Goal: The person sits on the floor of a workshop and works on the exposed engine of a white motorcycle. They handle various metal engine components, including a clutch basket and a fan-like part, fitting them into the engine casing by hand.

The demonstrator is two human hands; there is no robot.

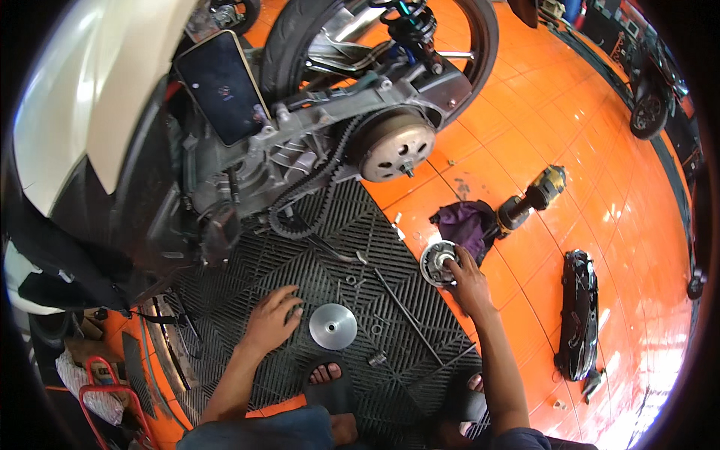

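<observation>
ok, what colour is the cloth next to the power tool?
Dark purple; the cloth shows in the head view, the only one.

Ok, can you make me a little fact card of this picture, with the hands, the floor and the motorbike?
Left hand: open, holding nothing, near a silver disc
Right hand: fingers on a round metal part
Black mat: under the disc and a thin rod
Orange tiles: drill by purple cloth
Motorbike: loose-looking belt, phone resting on it

No readable lettering or numbers.
</observation>
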